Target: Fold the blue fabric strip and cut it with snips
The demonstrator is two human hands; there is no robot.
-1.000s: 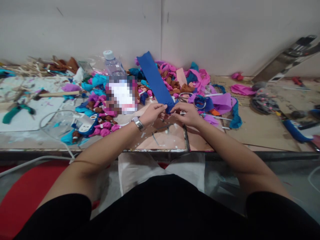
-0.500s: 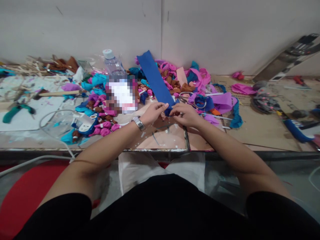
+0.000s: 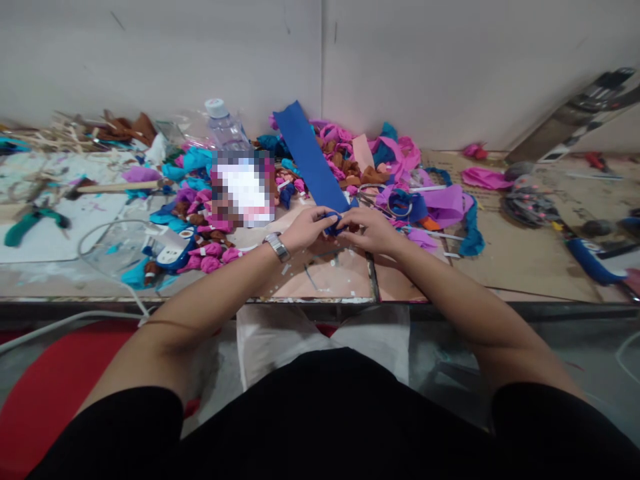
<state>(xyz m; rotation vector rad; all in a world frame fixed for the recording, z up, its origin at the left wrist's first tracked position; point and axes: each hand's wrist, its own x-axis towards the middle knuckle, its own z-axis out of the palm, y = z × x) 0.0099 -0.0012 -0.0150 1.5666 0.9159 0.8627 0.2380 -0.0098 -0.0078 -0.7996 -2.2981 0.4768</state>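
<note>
A long dark blue strip point(image 3: 311, 155), crepe paper or cloth by its look, slants from the back of the worktable down to my hands. Its near end is gathered into a crumpled bunch between my fingers. My left hand point(image 3: 307, 229), with a metal watch on the wrist, is closed on this bunch from the left. From the right, my right hand point(image 3: 373, 229) pinches the same end, its fingertips close to those of the left. Part of the bunch is hidden behind the fingers. Behind my hands lies a pile of pink and brown twisted pieces point(image 3: 343, 153).
A clear bottle point(image 3: 227, 127) with a white cap stands at the back, beside a pixelated bright patch. Green-handled pliers point(image 3: 27, 227) and a hammer-like tool point(image 3: 115, 187) lie left. A white cable point(image 3: 75, 320) crosses the table's front edge. Scissors handles point(image 3: 403, 203) rest right of my hands.
My fingers have shifted slightly around the strip's near end, and the blue bunch now shows more between my left thumb and fingers. The rest of the strip lies as before.
</note>
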